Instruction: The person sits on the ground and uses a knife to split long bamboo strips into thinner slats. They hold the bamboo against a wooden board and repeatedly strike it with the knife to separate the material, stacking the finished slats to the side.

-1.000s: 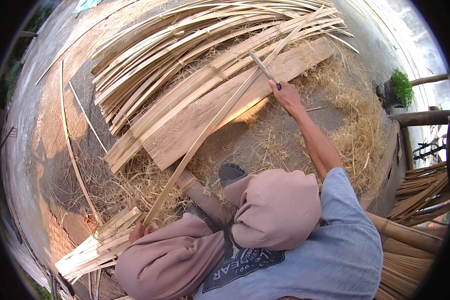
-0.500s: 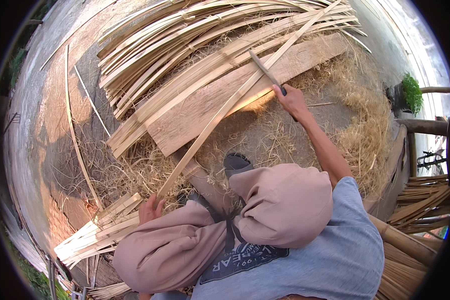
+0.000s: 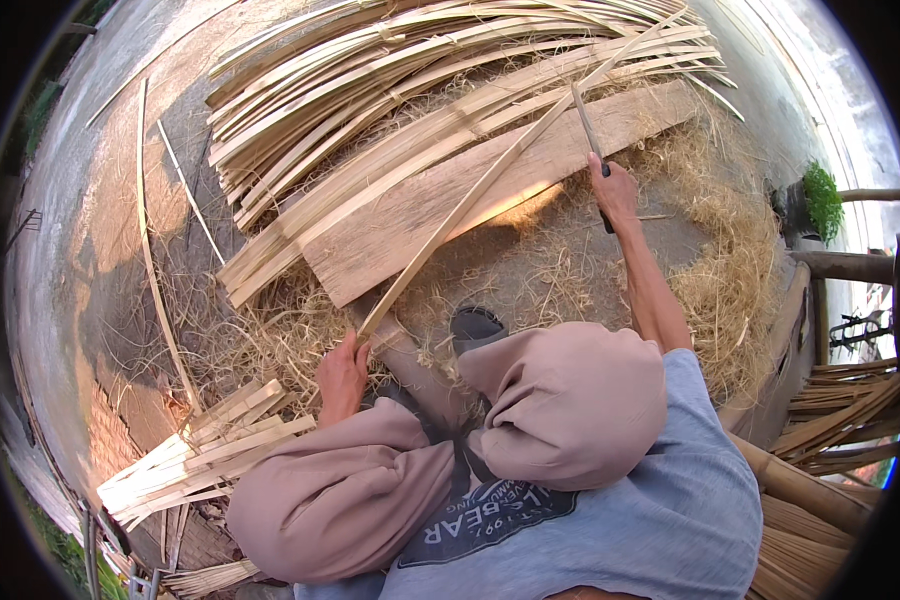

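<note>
A long pale bamboo strip [image 3: 460, 207] slants from lower left to upper right, across a wide wooden board [image 3: 355, 258]. My left hand [image 3: 343, 376] is closed on the near end of this strip, just in front of my left knee. In my right hand [image 3: 616, 190] is a long-bladed knife [image 3: 587, 120], gripped by its dark handle. The blade points away from me, and its tip lies at the strip's right side, over the far part of the board. Whether the tip touches the strip, I cannot tell.
Many split bamboo strips [image 3: 320, 110] lie piled beyond the board. A bundle of shorter strips [image 3: 205, 455] is at lower left. Curly shavings [image 3: 725, 290] cover the ground to the right. A potted plant [image 3: 822, 200] and bamboo poles [image 3: 845, 266] stand at far right.
My left hand has moved forward and to the right with the strip's near end. My right hand has moved up and to the right, the knife turning more upright and farther along the strip.
</note>
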`<act>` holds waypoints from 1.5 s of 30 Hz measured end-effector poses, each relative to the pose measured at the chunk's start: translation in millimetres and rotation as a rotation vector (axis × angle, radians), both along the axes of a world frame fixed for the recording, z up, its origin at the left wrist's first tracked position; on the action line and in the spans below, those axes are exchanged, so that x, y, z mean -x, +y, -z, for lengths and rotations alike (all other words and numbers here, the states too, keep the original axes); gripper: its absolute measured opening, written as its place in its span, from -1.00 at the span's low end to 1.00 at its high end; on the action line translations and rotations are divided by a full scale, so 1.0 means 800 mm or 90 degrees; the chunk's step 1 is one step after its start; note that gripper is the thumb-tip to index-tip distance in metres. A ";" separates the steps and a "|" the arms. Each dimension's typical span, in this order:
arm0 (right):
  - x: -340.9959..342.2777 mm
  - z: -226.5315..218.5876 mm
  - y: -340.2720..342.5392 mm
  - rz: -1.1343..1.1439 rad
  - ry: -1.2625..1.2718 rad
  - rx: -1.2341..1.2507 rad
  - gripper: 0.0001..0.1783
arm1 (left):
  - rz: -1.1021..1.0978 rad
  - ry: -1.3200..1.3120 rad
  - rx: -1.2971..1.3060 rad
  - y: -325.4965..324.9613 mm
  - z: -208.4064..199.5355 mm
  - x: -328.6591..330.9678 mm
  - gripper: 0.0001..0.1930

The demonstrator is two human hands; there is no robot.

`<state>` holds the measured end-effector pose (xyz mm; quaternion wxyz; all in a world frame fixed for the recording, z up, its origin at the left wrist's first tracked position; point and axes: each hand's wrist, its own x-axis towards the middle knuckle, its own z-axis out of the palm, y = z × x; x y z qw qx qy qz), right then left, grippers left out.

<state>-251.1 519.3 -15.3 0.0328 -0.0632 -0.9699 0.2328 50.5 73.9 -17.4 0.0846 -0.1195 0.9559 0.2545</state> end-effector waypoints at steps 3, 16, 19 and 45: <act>-0.046 -0.041 -0.055 -0.099 -0.161 0.009 -0.29 | -0.010 -0.010 0.019 0.005 0.010 -0.003 -0.76; 0.016 -0.008 -0.001 0.047 -0.029 0.046 -0.26 | 0.008 0.195 -0.099 0.008 0.005 0.028 -0.66; -0.075 0.014 -0.082 -0.120 -0.150 0.127 -0.29 | 0.005 0.127 -0.087 0.018 -0.003 0.032 -0.57; -0.212 0.012 -0.145 -0.284 -0.310 0.282 -0.48 | 0.177 -0.061 -0.025 -0.033 -0.206 0.221 -0.51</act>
